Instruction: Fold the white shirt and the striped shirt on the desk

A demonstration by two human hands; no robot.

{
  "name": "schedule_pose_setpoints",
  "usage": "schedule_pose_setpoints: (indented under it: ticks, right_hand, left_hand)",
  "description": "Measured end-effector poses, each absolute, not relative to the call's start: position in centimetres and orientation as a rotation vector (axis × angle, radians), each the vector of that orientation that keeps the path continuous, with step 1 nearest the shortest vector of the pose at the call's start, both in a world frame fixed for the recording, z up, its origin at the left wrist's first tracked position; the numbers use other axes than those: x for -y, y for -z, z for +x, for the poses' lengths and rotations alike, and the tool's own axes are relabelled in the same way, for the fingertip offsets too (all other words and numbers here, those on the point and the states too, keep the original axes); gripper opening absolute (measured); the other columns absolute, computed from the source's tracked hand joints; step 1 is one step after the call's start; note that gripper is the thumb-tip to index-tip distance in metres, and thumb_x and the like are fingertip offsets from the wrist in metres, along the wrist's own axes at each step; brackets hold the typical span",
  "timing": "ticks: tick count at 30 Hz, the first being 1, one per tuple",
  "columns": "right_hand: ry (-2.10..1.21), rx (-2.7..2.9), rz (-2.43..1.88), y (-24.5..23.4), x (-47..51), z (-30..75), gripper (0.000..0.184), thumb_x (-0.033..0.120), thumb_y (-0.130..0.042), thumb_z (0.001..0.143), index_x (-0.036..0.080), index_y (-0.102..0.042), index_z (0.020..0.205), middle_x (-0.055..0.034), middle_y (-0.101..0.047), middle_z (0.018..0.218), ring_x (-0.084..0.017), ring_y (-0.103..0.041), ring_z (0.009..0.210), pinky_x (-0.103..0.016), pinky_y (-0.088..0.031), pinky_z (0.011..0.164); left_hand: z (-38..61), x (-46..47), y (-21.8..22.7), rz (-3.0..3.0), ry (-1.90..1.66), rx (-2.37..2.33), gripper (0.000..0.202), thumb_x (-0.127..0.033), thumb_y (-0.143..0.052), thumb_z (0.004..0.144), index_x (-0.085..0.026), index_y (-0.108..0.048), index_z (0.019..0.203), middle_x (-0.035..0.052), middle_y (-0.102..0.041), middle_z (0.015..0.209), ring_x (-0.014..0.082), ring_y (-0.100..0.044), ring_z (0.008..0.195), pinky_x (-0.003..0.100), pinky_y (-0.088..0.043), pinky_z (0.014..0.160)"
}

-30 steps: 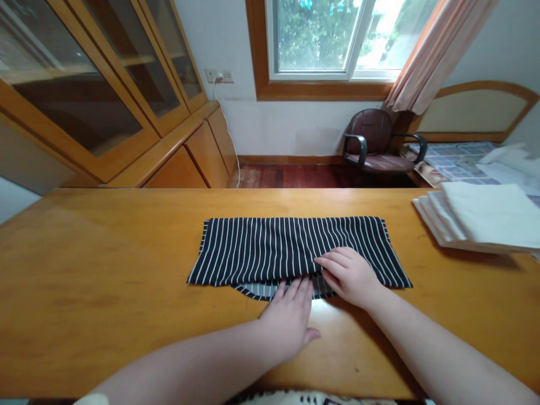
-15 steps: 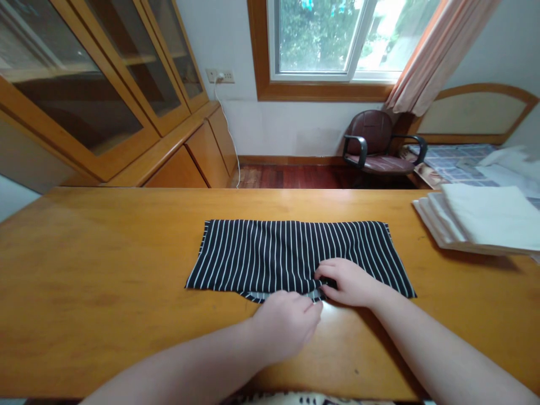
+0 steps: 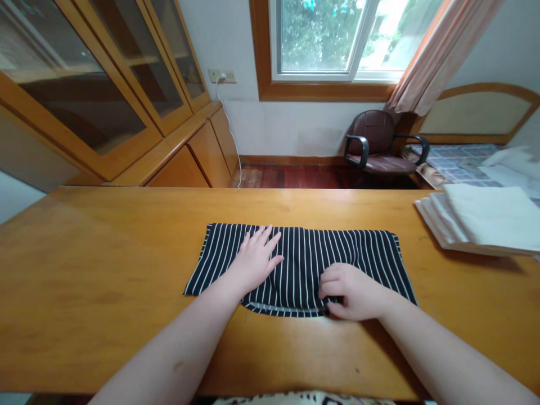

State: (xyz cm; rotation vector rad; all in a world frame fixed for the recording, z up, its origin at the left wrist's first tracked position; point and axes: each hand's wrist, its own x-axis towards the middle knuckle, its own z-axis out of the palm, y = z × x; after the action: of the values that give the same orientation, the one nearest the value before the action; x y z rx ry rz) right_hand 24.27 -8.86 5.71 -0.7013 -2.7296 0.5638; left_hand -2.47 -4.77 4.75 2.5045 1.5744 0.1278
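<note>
A black garment with thin white stripes (image 3: 301,264) lies folded into a wide strip on the wooden table (image 3: 105,253). Its curved near edge bulges toward me and shows a lighter inside. My left hand (image 3: 255,261) rests flat on the left-middle part of the cloth, open, with fingers spread toward the far edge. At the near edge, right of the middle, my right hand (image 3: 350,292) has its fingers curled on the cloth and the thumb close to the hem. The fingertips of that hand are partly hidden.
A stack of folded white cloths (image 3: 485,219) stands at the table's right side. Beyond the table are a glass-door cabinet (image 3: 164,124) on the left, an armchair (image 3: 375,140), and a bed (image 3: 468,160) under a window with a curtain (image 3: 442,62).
My left hand has moved from the near edge up onto the garment and opened flat. The garment's middle and right part shifted slightly toward me, with the curved edge showing more. My right hand stays at the edge.
</note>
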Motion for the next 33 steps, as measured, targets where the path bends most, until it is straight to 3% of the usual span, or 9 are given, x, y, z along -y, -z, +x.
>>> schedule_pose_setpoints:
  ticks: [3, 6, 14, 17, 20, 22, 25, 28, 33]
  right_hand:
    - [-0.846, 2.775, -0.791, -5.5, 8.8, 23.9, 0.011, 0.016, -0.065, 0.070, 0.022, -0.069, 0.078, 0.0009, -0.063, 0.072, -0.015, -0.059, 0.074, -0.031, -0.044, 0.078]
    - [-1.004, 2.721, -0.825, -5.6, 8.6, 24.0, 0.010, 0.029, -0.074, 0.071, 0.022, -0.072, 0.078, 0.0007, -0.064, 0.073, -0.015, -0.059, 0.076, -0.032, -0.043, 0.082]
    - [-1.121, 2.665, -0.812, -6.1, 8.4, 24.2, 0.009, 0.030, -0.070, 0.077, 0.021, -0.072, 0.078, 0.0010, -0.063, 0.071, -0.015, -0.060, 0.077, -0.031, -0.043, 0.084]
    - [-1.059, 2.695, -0.895, -6.0, 8.5, 24.0, 0.020, 0.034, -0.078, 0.067, 0.021, -0.070, 0.081, -0.0002, -0.064, 0.076, -0.017, -0.059, 0.079, -0.033, -0.044, 0.082]
    - [-0.983, 2.711, -0.958, -5.9, 8.7, 23.8, 0.017, 0.023, -0.076, 0.064, 0.020, -0.068, 0.078, 0.0000, -0.063, 0.077, -0.017, -0.058, 0.077, -0.033, -0.044, 0.081]
    - [-0.948, 2.686, -0.952, -5.8, 8.8, 23.8, 0.013, 0.012, -0.069, 0.064, 0.020, -0.066, 0.075, 0.0009, -0.062, 0.074, -0.015, -0.058, 0.075, -0.032, -0.043, 0.081]
    - [-0.968, 2.626, -0.898, -5.9, 8.9, 24.1, 0.015, 0.008, -0.064, 0.063, 0.020, -0.065, 0.073, 0.0020, -0.060, 0.072, -0.013, -0.057, 0.073, -0.029, -0.044, 0.079]
    - [-1.068, 2.643, -0.833, -5.8, 8.9, 24.3, 0.009, 0.016, -0.071, 0.066, 0.020, -0.065, 0.071, 0.0032, -0.059, 0.068, -0.013, -0.057, 0.069, -0.027, -0.044, 0.075]
    - [-1.156, 2.676, -0.743, -5.5, 8.9, 24.2, 0.018, 0.034, -0.072, 0.075, 0.019, -0.066, 0.067, 0.0027, -0.059, 0.063, -0.013, -0.057, 0.067, -0.028, -0.044, 0.075]
  left_hand:
    - [-2.1, 4.9, -4.1, 2.535, -0.117, -1.470, 0.061, -0.051, -0.038, 0.093, -0.026, -0.031, 0.147, 0.0104, -0.021, 0.156, 0.0311, -0.015, 0.143, 0.058, -0.014, 0.113]
    - [-1.9, 5.0, -3.9, 2.586, -0.082, -1.336, 0.068, -0.056, -0.042, 0.089, -0.027, -0.026, 0.149, 0.0104, -0.019, 0.157, 0.0311, -0.010, 0.144, 0.059, -0.009, 0.113]
    - [-1.4, 8.2, -5.5, 2.652, 0.160, -0.962, 0.097, -0.059, -0.068, 0.068, -0.026, -0.024, 0.148, 0.0153, -0.015, 0.157, 0.0340, -0.012, 0.144, 0.057, -0.008, 0.112]
    - [-0.8, 9.1, -6.2, 2.718, 0.090, -0.860, 0.074, -0.044, -0.071, 0.071, -0.025, -0.043, 0.137, 0.0115, -0.035, 0.150, 0.0297, -0.031, 0.138, 0.049, -0.020, 0.112]
    - [-0.4, 9.2, -7.1, 2.739, 0.116, -0.907, 0.026, -0.025, -0.066, 0.078, -0.019, -0.061, 0.103, 0.0083, -0.064, 0.114, 0.0243, -0.056, 0.109, 0.039, -0.041, 0.094]
    - [-0.4, 9.1, -7.6, 2.756, 0.161, -0.871, 0.005, -0.016, -0.059, 0.080, -0.019, -0.060, 0.085, 0.0048, -0.066, 0.090, 0.0207, -0.060, 0.089, 0.035, -0.045, 0.081]
    - [-0.6, 9.1, -8.2, 2.773, 0.120, -0.780, 0.009, -0.012, -0.054, 0.080, -0.019, -0.058, 0.076, 0.0022, -0.065, 0.079, 0.0184, -0.060, 0.080, 0.033, -0.043, 0.076]
    - [-0.9, 9.3, -8.3, 2.670, 0.137, -0.784, 0.008, -0.014, -0.058, 0.076, -0.021, -0.058, 0.073, -0.0011, -0.064, 0.075, 0.0166, -0.059, 0.074, 0.031, -0.043, 0.073]
    - [-0.9, 9.0, -8.2, 2.399, 0.265, -0.819, 0.018, -0.038, -0.066, 0.075, -0.022, -0.060, 0.070, -0.0042, -0.063, 0.068, 0.0137, -0.055, 0.061, 0.027, -0.042, 0.061]
